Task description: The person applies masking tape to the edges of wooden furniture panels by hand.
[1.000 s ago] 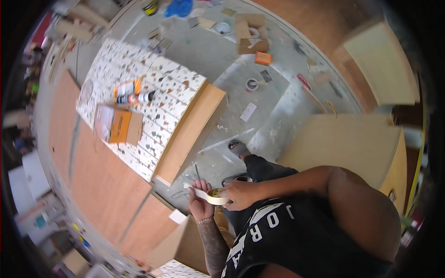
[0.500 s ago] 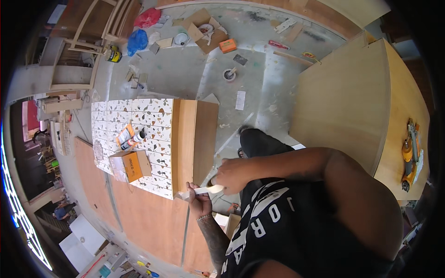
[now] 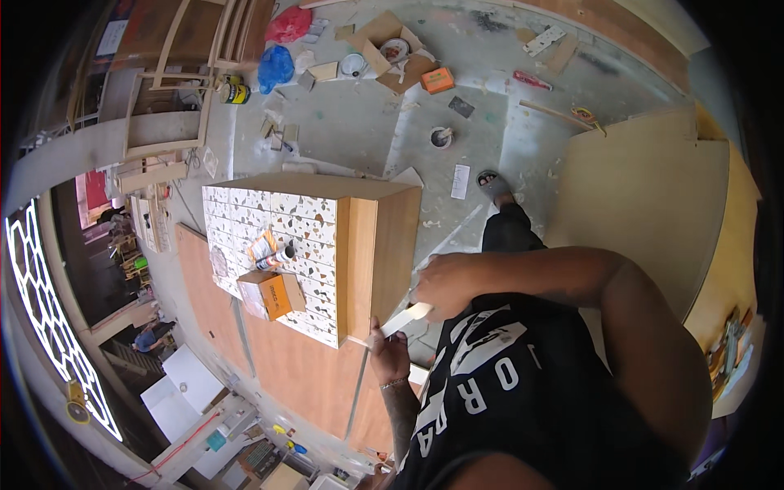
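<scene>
A pale, tape-like strip [image 3: 403,320] stretches between my two hands beside the lower corner of a wooden cabinet [image 3: 392,245] with a speckled tiled face. My left hand [image 3: 389,356] pinches one end with its fingers at that corner. The other end runs into my right hand [image 3: 445,286], whose fingers are closed round it; whether a roll is inside the grip is hidden. On the white tiles [image 3: 306,220] lie an orange-and-white packet [image 3: 263,245], a dark-and-white tube [image 3: 276,257] and an open cardboard box with an orange side [image 3: 279,296].
Brown boards [image 3: 306,384] lie beside the cabinet. A large plywood box [image 3: 637,204] stands at the right. On the floor are a small pot [image 3: 441,137], a paper sheet [image 3: 460,181], an orange box [image 3: 437,79], a blue bag [image 3: 275,69] and a paint can [image 3: 233,91].
My view has shifted, so the cabinet appears farther right. My foot has come out into view on the floor. Both hands still hold the strip, and more of its length shows between them.
</scene>
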`<state>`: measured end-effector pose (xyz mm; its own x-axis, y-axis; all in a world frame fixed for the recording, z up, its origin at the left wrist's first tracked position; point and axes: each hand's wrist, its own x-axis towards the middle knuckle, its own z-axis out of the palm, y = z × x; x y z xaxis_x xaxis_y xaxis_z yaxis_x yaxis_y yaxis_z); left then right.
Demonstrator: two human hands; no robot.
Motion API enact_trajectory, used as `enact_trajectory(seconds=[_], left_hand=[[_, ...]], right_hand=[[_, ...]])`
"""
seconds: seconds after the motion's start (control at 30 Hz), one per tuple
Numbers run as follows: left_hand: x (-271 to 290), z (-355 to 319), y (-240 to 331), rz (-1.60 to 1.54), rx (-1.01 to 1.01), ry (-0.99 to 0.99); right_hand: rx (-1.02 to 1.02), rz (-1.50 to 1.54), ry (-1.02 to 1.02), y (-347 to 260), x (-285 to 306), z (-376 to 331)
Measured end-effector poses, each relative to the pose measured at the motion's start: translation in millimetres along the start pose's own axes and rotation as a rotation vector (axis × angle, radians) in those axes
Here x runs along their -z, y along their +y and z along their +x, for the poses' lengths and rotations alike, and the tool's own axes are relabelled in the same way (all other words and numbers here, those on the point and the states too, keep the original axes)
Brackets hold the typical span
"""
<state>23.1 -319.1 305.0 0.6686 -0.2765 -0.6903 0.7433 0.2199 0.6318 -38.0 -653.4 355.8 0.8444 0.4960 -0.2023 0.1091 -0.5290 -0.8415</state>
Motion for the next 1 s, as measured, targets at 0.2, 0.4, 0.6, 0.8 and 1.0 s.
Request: enact_trajectory(seconds=[0.2, 0.4, 0.6, 0.8, 1.0], left_hand=[[-81.9, 36.4, -23.0, -0.016, -0.054, 0.017], [-126.4, 40.7, -12.8, 0.467, -0.136, 0.281], [-108.1, 60.6, 17.1, 0.405, -0.33, 0.318], [-123.4, 99.6, 38.1, 0.347, -0.214, 0.223], [-119.0, 146.2, 65.4, 0.686, -0.307, -0.148]], right_hand=[[-0.089, 0.047, 0.039, 63.9, 54.8, -53.2], [-0.086, 0.033, 0.052, 81.3, 93.6, -51.4], [-0.101, -0.038, 0.025, 40.6, 109.5, -22.0], [-0.207, -0.087, 0.21, 4.5, 100.4, -46.0], [-0.434, -0.042, 0.472, -58.6, 72.9, -41.9]])
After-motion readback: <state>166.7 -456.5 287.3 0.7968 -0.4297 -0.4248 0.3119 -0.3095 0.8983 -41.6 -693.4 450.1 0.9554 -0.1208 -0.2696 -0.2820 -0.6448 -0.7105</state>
